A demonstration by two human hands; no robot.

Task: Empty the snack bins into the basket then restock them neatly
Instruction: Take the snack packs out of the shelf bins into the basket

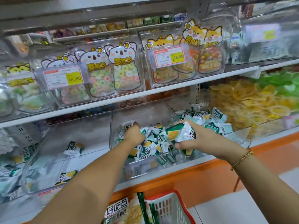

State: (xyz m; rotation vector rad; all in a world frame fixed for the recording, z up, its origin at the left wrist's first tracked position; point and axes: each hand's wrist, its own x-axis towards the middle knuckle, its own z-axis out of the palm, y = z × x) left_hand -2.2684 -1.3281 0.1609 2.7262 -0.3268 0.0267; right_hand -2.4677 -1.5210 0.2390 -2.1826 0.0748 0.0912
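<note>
My right hand [191,142] clutches snack packets [178,133] above the packet-filled middle bin [142,115] — left hand [134,135] buried there, grip unclear; basket [169,207] at six o'clock.

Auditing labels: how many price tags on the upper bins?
3: left price tag on the koala bin, middle price tag on the fox bin, blurred right price tag. Others may be hidden.
</note>
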